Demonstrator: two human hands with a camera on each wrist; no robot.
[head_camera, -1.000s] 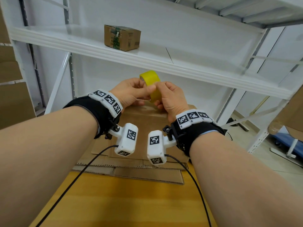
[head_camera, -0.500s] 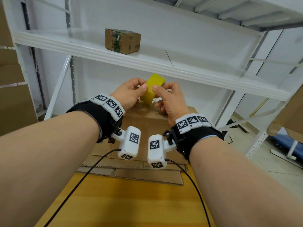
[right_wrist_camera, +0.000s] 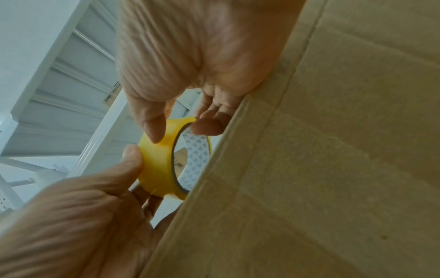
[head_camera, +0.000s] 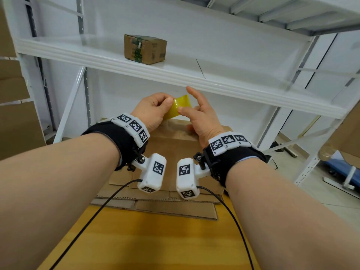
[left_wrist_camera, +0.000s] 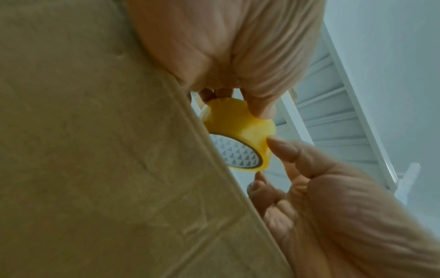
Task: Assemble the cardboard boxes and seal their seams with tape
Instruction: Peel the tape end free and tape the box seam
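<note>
A yellow tape roll (head_camera: 180, 107) with a white patterned core is held up between both hands, above a brown cardboard box (head_camera: 175, 145). My left hand (head_camera: 161, 106) grips the roll from the left, thumb on its outer face. My right hand (head_camera: 188, 108) pinches it from the right with the thumb tip on the yellow surface, index finger raised. In the left wrist view, the tape roll (left_wrist_camera: 240, 135) sits at the box (left_wrist_camera: 107, 150) edge. In the right wrist view, my right thumb and a finger pinch the tape roll (right_wrist_camera: 161, 161) beside the box (right_wrist_camera: 309, 169).
Flattened cardboard sheets (head_camera: 155, 203) lie under the box on a wooden table (head_camera: 146, 240). A white metal shelf (head_camera: 214, 82) crosses just above the hands, with a small taped box (head_camera: 145, 48) on it. Cardboard stacks (head_camera: 13, 123) stand left; another box (head_camera: 348, 145) and a blue cart (head_camera: 342, 168) are right.
The roll has been turned in my hands, from face-on to edge-on. My right index finger has lifted off it and points up; my right thumb now sits on the yellow surface.
</note>
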